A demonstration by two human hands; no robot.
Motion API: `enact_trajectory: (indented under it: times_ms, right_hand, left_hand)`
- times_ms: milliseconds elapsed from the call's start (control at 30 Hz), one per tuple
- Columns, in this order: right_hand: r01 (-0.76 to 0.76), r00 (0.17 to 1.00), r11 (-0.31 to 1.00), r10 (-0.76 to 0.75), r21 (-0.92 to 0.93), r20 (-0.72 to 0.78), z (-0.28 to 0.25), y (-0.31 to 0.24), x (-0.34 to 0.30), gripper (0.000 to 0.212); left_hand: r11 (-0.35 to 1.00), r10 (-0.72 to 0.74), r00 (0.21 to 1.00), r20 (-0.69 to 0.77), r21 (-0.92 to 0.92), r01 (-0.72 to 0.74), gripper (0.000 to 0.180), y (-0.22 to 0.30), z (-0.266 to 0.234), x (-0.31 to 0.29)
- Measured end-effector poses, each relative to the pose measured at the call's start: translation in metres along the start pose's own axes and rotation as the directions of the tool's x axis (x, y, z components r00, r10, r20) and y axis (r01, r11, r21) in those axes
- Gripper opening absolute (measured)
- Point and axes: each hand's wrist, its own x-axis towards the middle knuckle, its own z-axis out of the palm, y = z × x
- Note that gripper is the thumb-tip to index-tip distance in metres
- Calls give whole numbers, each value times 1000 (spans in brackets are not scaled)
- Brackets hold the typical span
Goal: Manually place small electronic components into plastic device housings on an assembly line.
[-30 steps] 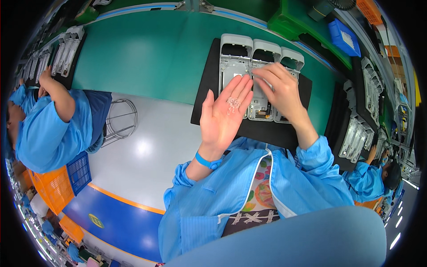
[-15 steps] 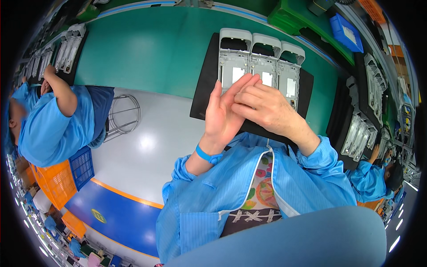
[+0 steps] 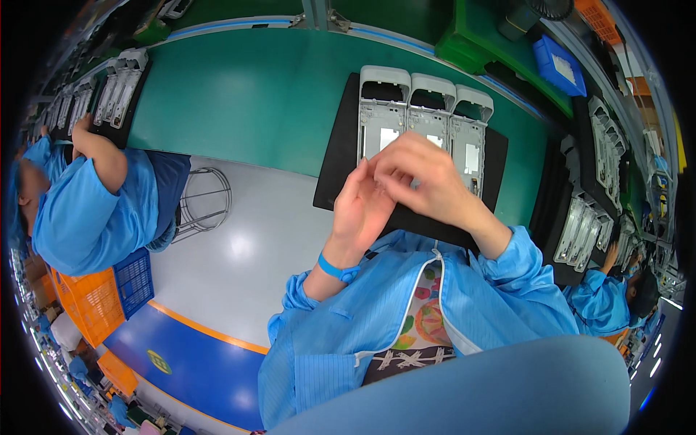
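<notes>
Both my hands meet in front of three light grey plastic housings, which stand side by side on a black mat. My left hand is turned palm up and cupped, thumb raised, with its other fingers largely hidden. Over that palm, my right hand bends down with its thumb and fingers curled into a pinch. Whether anything small sits between those fingertips or in the left palm is too small to make out. The hands cover the lower parts of the left and middle housings. A blue band circles my left wrist.
The mat lies on a green worktable. A green shelf holding a blue bin is at the back right. More housings stand at the right. A person in blue works at the left, near a round metal stool.
My right hand has risen and curled from lying across the left fingers into a pinch above the left palm. The left fingers, stretched out before, are now mostly covered. The whole view has shifted slightly.
</notes>
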Motion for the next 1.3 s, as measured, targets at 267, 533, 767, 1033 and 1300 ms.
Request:
enact_trajectory:
  times_ms: [267, 533, 767, 1033, 1300]
  right_hand:
    - [139, 955, 900, -232, -414, -183, 15, 87, 36, 13]
    - [227, 936, 807, -335, -545, -107, 25, 101, 41, 17]
    - [260, 936, 802, -347, -537, -64, 25, 102, 41, 17]
    - [293, 938, 805, -346, -516, -7, 22, 99, 44, 16]
    - [214, 977, 851, -184, -479, 109, 11, 84, 41, 24]
  left_hand:
    - [976, 210, 977, -20, 67, -209, 50, 31, -10, -16]
    - [940, 331, 935, -126, 137, -314, 49, 59, -25, -21]
    - [948, 316, 941, -119, 87, -307, 49, 57, -28, -21]
    - [953, 303, 948, -95, 55, -298, 50, 57, -32, -22]
    - [953, 301, 951, -66, 55, -298, 51, 58, -34, -22]
